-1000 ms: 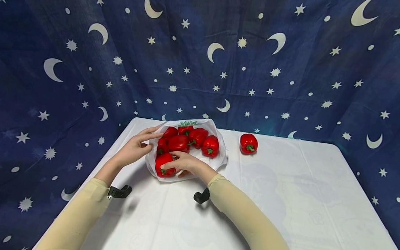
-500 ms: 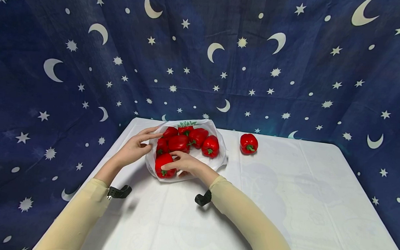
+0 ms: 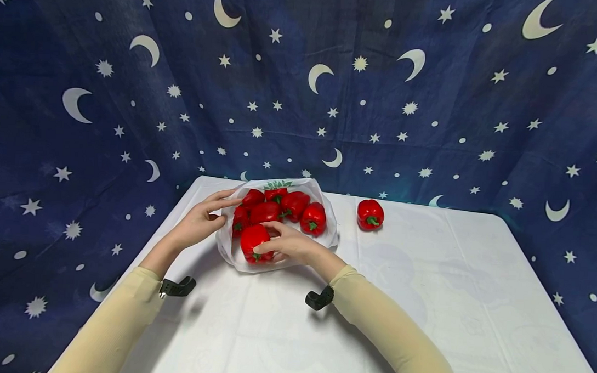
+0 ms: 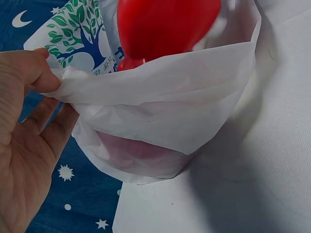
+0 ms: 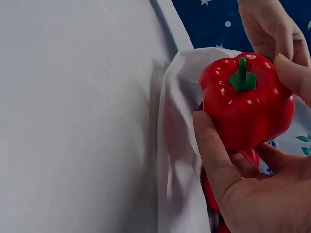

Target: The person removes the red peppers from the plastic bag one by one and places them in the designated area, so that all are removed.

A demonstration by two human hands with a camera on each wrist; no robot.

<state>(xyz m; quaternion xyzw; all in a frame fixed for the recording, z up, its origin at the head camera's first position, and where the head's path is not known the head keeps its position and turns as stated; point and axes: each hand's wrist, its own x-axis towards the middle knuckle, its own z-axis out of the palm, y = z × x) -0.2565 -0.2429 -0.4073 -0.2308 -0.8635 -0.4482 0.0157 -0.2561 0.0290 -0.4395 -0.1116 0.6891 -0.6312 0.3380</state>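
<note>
My right hand [image 3: 293,245] grips a red bell pepper [image 3: 255,242] over the near part of a white plastic bag's open mouth. Its green stem [image 5: 242,80] faces the camera in the right wrist view, with thumb and fingers around its sides. My left hand [image 3: 198,224] pinches the left rim of the bag [image 4: 160,77] between thumb and fingers. Inside lie several more red bell peppers, among them one at the right side [image 3: 314,219] and one in the middle [image 3: 265,212]. A green leaf print [image 4: 68,29] shows on the bag's inner wall.
Another red bell pepper [image 3: 370,215] rests on the white-covered table [image 3: 447,301], right of the bag. A dark blue curtain [image 3: 292,71] with moons and stars hangs behind the table and along its left side. Black straps [image 3: 177,286] circle both wrists.
My right hand has moved right and slightly up with the red bell pepper, away from the bag's left side. My left hand stays at the rim.
</note>
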